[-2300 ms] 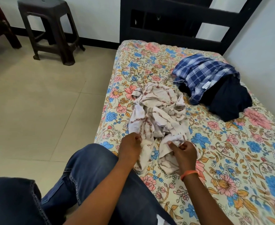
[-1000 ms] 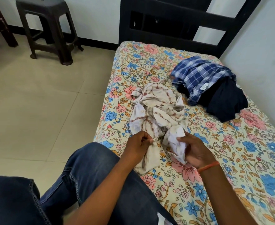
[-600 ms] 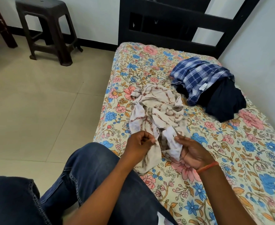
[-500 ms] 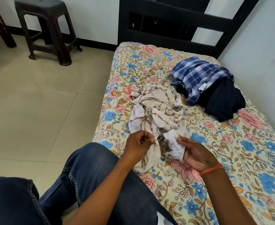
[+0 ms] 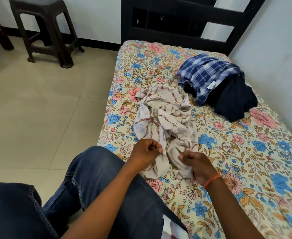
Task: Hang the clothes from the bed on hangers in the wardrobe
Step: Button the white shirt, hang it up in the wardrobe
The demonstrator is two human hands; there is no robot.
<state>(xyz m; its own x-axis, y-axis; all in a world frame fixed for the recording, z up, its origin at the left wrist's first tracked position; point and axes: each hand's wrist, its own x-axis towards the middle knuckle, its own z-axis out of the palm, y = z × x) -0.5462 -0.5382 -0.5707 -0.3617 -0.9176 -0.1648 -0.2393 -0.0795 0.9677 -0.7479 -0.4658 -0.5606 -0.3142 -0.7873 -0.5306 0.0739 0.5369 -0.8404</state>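
The left hand (image 5: 146,152) pinches the near edge of a crumpled cream garment with brown streaks (image 5: 165,121), fingers curled on the cloth. The right hand (image 5: 196,165), an orange band at its wrist, grips another fold just beside it. The garment lies on the floral-sheeted bed (image 5: 245,161), near its floor-side edge. A blue plaid shirt (image 5: 205,75) overlaps a dark navy garment (image 5: 234,100) farther up that bed, toward the wall.

bedsheet (image 5: 245,152): cream, pink and blue flowers
crumpled garment (image 5: 165,118): off-white, brown streaks
shirt (image 5: 209,73): blue-white check
dark garment (image 5: 234,102): navy
stool (image 5: 45,26): dark brown
wristband (image 5: 212,178): orange
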